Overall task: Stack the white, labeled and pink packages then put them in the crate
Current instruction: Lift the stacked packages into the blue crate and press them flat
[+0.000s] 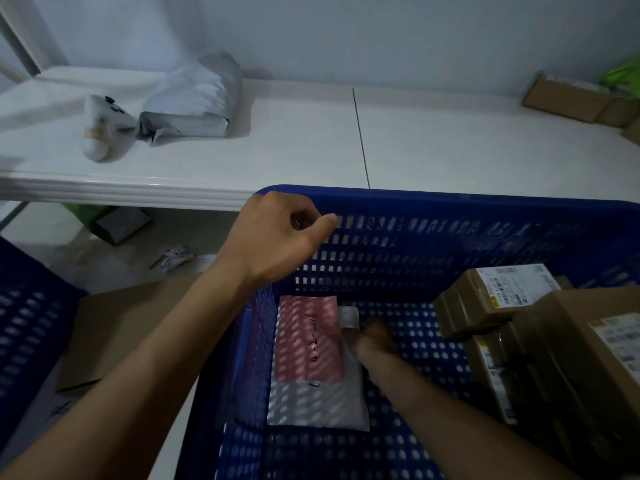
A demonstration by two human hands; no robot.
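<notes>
Left hand (282,233): loosely curled, empty, above the crate (450,206) rim.
Right hand (372,336): down inside, gripping the package stack's edge.
Pink package (308,337): topmost, on the white package (311,403).

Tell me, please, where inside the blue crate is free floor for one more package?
Bare floor of the blue perforated plastic crate lies between the pink package on the white package and the brown cardboard boxes, though the right hand is there. Near edge is also free. The right side is crowded.

The single head-worn view looks forward and steeply down from close above the blue crate (450,206). Beyond it, farther off, the white table (311,150) meets the wall.
</notes>
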